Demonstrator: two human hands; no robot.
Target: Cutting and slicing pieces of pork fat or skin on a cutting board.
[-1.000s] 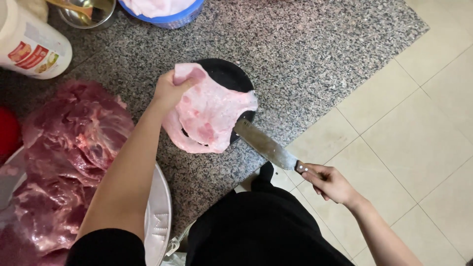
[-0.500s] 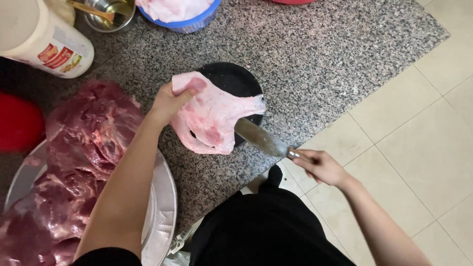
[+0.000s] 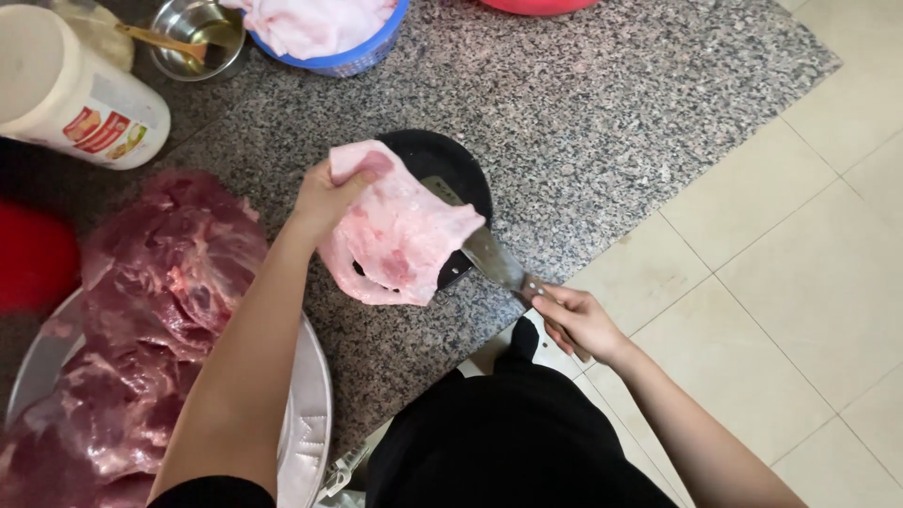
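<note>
Meat slab (image 3: 400, 230): pale pink, floppy, pinched in left hand (image 3: 324, 193).

The granite slab (image 3: 602, 122) is bare to the right of the black pan (image 3: 450, 162); a hand can pass there unobstructed, as over the tiled floor (image 3: 800, 254) beyond. Left access is blocked by the dark red meat (image 3: 160, 282) piled on the metal tray (image 3: 315, 414). Far-side obstacles stand along the slab's edge: white jar (image 3: 75, 94), steel bowl (image 3: 198, 38), blue basket (image 3: 339, 42). The knife (image 3: 494, 259) crosses the pan's near right rim.
</note>
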